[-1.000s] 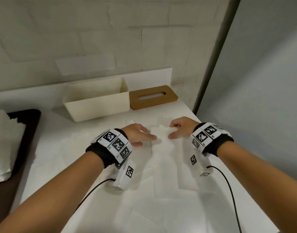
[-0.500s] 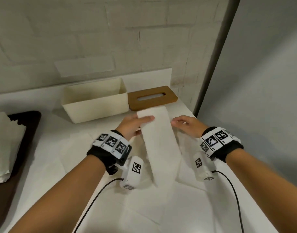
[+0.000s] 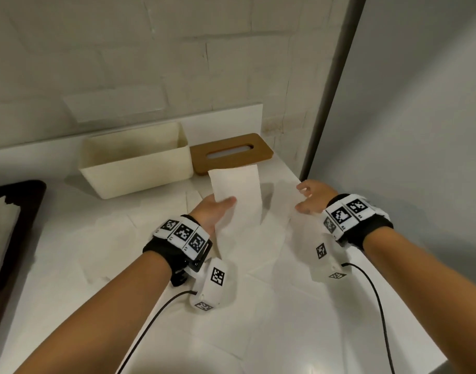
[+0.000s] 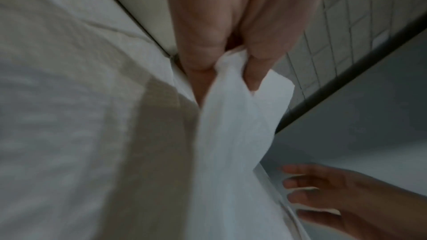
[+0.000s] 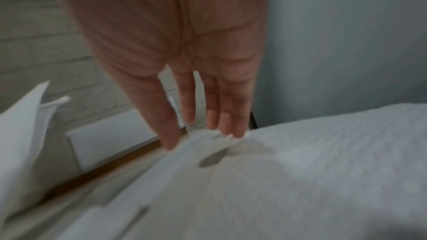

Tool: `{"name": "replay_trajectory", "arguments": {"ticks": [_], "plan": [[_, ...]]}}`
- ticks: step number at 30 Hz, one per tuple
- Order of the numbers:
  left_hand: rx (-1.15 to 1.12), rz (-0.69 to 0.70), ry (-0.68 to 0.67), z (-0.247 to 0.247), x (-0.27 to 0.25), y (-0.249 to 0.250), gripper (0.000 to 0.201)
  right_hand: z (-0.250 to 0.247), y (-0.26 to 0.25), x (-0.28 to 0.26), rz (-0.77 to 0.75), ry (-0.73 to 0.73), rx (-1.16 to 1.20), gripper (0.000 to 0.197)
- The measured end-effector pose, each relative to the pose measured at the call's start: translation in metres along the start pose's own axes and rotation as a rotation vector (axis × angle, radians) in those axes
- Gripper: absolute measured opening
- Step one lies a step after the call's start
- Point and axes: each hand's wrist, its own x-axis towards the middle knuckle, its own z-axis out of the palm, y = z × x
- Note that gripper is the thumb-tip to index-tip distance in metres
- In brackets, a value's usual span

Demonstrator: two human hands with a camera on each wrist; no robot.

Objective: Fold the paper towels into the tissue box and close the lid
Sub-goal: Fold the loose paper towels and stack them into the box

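While my left hand (image 3: 218,209) pinches the folded paper towel (image 3: 238,193) and lifts it off the table (image 3: 298,333), I think I am at the step of carrying it to the tissue box (image 3: 135,160). My thumb and fingers (image 4: 256,72) are squeezed on the top end of the towel, and it hangs down from there. My right hand (image 3: 311,197) is open, with loose fingers just over the other sheets (image 3: 261,249) that lie flat on the table, holding nothing. The box sits open by the wall, and I see nothing in it from here. Its brown lid (image 3: 231,152) lies right beside it. Next I need to swing the towel left over the box and lay it down flat inside, gently, so the fold does not fall open. Half a second ago the towel was lower and my right hand was closer to it; now the towel is up higher and my right hand has moved away.
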Motion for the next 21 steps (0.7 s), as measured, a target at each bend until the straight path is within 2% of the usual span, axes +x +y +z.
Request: {"name": "replay_trajectory", "arguments": {"ticks": [2,4,7,9,11,13,15,18,21], "plan": [[-0.037,0.025,0.032,-0.002,0.000,0.005,0.036,-0.013,0.005,0.002,0.006,0.029,-0.024,0.057],[-0.063,0.063,0.034,-0.004,0.002,0.012,0.035,-0.024,0.017,0.001,0.049,0.036,-0.170,0.060],[-0.066,0.107,-0.009,-0.004,0.000,0.024,0.035,-0.027,0.038,-0.003,0.159,-0.024,-0.358,0.075],[-0.055,0.132,-0.021,-0.001,-0.001,0.031,0.035,-0.026,0.053,0.005,0.201,-0.101,-0.402,0.084],[-0.046,0.142,-0.007,0.002,-0.001,0.035,0.037,-0.031,0.054,0.003,0.220,-0.097,-0.407,0.085],[-0.045,0.143,0.004,0.005,-0.003,0.038,0.037,-0.039,0.038,-0.012,0.137,-0.099,-0.328,0.068],[-0.044,0.150,0.005,0.005,-0.004,0.039,0.038,-0.050,0.010,-0.037,-0.011,-0.104,-0.253,0.043],[-0.043,0.164,0.001,0.003,-0.010,0.041,0.039,-0.064,-0.041,-0.074,-0.255,-0.164,-0.126,0.019],[-0.056,0.185,-0.053,0.001,-0.015,0.041,0.035,-0.072,-0.079,-0.094,-0.421,-0.193,0.040,0.007]]}}
